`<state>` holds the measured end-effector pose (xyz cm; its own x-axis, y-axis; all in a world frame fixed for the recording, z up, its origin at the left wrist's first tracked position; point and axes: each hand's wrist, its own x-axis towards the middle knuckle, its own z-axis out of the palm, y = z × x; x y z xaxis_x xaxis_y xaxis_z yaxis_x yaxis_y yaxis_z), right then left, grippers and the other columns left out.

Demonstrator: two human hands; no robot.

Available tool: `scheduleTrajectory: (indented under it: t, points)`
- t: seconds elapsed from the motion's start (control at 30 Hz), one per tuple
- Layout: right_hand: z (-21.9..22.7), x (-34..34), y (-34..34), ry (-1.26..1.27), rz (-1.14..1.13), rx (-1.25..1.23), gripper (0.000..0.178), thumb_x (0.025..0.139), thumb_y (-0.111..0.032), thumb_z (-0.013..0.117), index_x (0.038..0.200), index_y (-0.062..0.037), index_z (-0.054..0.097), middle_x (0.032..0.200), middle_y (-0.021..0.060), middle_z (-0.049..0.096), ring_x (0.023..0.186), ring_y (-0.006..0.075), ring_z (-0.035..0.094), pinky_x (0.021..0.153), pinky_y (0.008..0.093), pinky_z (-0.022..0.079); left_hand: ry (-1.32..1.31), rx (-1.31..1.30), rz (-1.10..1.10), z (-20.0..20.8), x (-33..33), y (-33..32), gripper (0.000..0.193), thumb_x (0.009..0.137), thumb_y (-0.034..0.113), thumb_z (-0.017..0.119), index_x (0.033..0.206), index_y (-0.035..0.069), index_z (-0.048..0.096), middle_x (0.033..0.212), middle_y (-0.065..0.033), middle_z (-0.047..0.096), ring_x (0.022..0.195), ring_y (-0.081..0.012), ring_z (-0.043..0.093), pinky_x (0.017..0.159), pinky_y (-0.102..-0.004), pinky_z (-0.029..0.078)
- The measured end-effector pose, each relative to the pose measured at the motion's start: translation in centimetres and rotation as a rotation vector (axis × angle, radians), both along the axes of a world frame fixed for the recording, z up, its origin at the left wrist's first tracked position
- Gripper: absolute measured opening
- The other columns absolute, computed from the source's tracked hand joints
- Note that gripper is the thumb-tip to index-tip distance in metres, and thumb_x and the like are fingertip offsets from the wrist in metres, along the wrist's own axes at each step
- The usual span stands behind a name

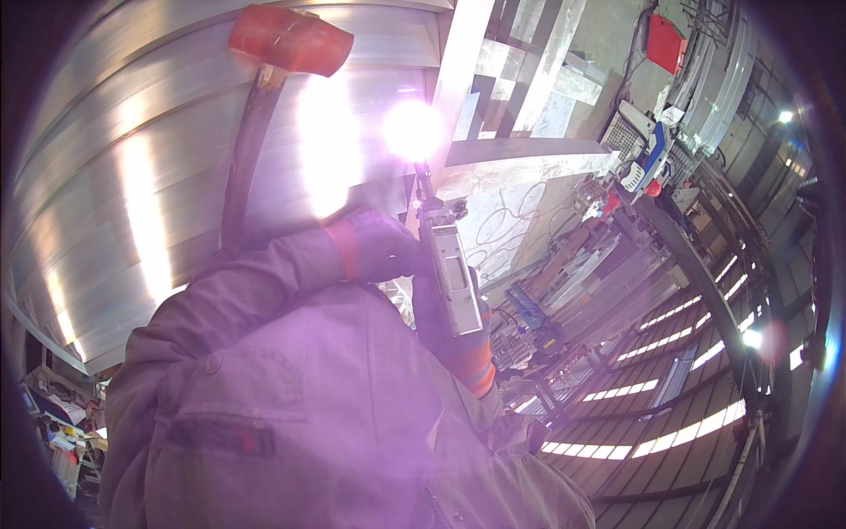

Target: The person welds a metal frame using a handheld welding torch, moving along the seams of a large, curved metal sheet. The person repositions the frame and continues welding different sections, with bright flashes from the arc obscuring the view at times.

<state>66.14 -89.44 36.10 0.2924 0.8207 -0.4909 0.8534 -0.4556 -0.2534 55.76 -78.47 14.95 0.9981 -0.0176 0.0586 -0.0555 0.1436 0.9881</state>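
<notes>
A welding torch (454, 278) points up toward a blinding white arc (412, 130) at the edge of the ribbed metal panel (185, 115). My right hand (432, 309), in a dark glove with an orange cuff, is wrapped round the torch's body. Close beside the torch's left side, my left hand (381, 240) rests low over the metal, also gloved; glare and shadow hide its fingers. On the panel to the left lies a hammer (291, 41) with a red head and a long dark handle (249, 159), its lower end behind my left sleeve.
A pale metal beam (529, 167) runs right from near the arc. Beyond it are loose cables (511, 220), a blue-and-white tool (648, 159) and a red box (666, 44). Cluttered small items (66, 432) lie at lower left.
</notes>
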Motion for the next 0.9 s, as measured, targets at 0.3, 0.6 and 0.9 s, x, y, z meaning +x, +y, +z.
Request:
scheduleTrajectory:
  t: [0.3,0.6,0.9]
  points:
    - [0.0,-0.1,0.9,0.020,-0.081,0.001,0.024,0.098,-0.005,0.081,0.121,-0.0045,0.076,0.101,0.0161,0.071,0.074,0.0353,0.074,0.060,0.0424,0.057,-0.026,-0.079,0.080,-0.6,-0.1,-1.2,0.016,0.099,0.024,0.079,0.114,0.022,0.085,0.100,-0.0035,0.083,0.090,-0.0299,0.080,0.083,-0.0460,0.064]
    - [0.0,-0.5,0.4,-0.024,-0.051,-0.042,0.033,0.096,-0.003,0.078,0.128,-0.0109,0.074,0.104,0.0126,0.071,0.079,0.0340,0.072,0.061,0.0443,0.055,-0.021,-0.132,0.071,-0.2,-0.2,-0.3,0.023,0.096,0.016,0.080,0.116,0.024,0.087,0.104,-0.0036,0.085,0.092,-0.0284,0.081,0.085,-0.0429,0.065]
    - [0.1,-0.9,0.7,-0.009,-0.107,-0.051,0.028,0.100,-0.005,0.078,0.127,-0.0064,0.074,0.104,0.0118,0.074,0.080,0.0332,0.074,0.061,0.0438,0.055,-0.049,-0.114,0.122,-0.3,-0.2,-0.5,0.017,0.096,0.019,0.080,0.113,0.022,0.085,0.099,-0.0037,0.082,0.090,-0.0297,0.080,0.083,-0.0438,0.065]
